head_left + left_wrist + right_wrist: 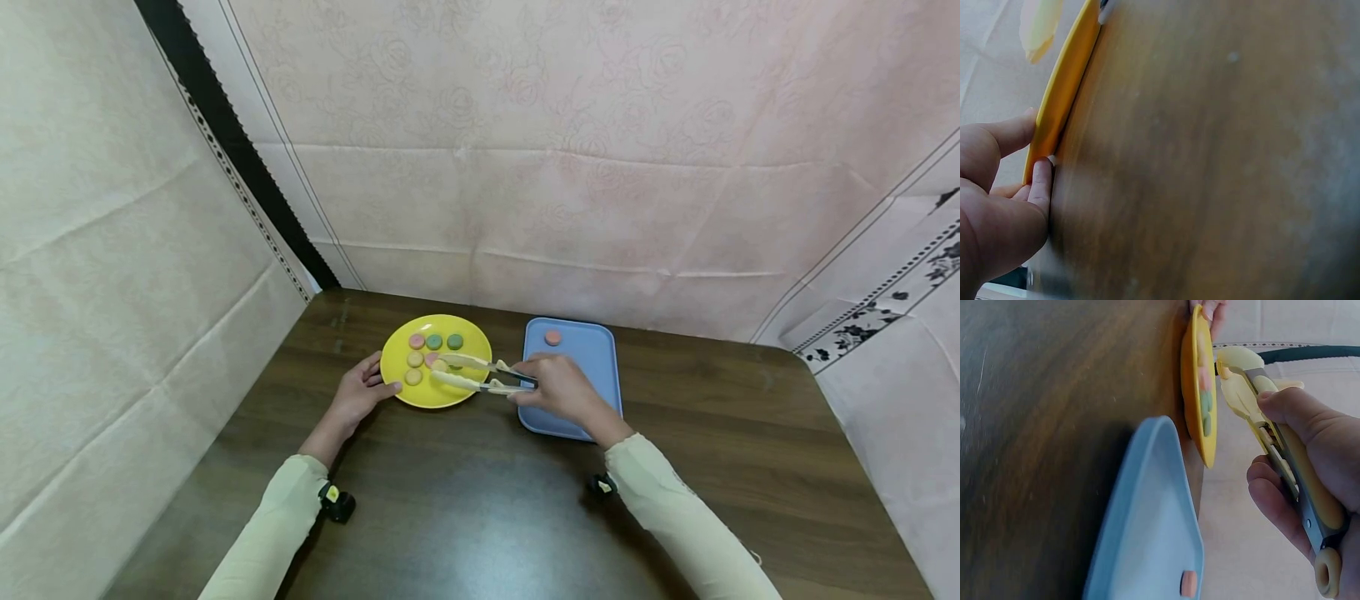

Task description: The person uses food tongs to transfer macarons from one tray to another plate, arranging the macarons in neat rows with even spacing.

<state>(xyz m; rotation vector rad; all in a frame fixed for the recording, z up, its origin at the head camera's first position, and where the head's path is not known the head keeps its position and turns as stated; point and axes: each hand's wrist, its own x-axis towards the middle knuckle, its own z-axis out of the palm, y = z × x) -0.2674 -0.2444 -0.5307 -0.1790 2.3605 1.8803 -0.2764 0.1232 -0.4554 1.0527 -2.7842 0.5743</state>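
My left hand [362,392] holds the near left rim of a yellow plate [450,401], pinching its edge between thumb and fingers. Several small round macaron-like pieces in pink, green and pale yellow lie on the plate, such as a green piece [454,342]. In my right hand [561,385] is a pair of tongs [1285,450] with cream tips and dark metal arms, gripped by thumb and fingers. The tongs reach left over the plate, their tips apart around a pale yellow piece [438,366]; I cannot tell whether they squeeze it.
Right of the plate, partly under my right hand, lies a blue tray [568,427] with one pink-orange piece [552,337] near its far left corner. Both stand on a brown wooden table [465,500]. Pale patterned cloth [525,217] hangs behind the table and along its sides.
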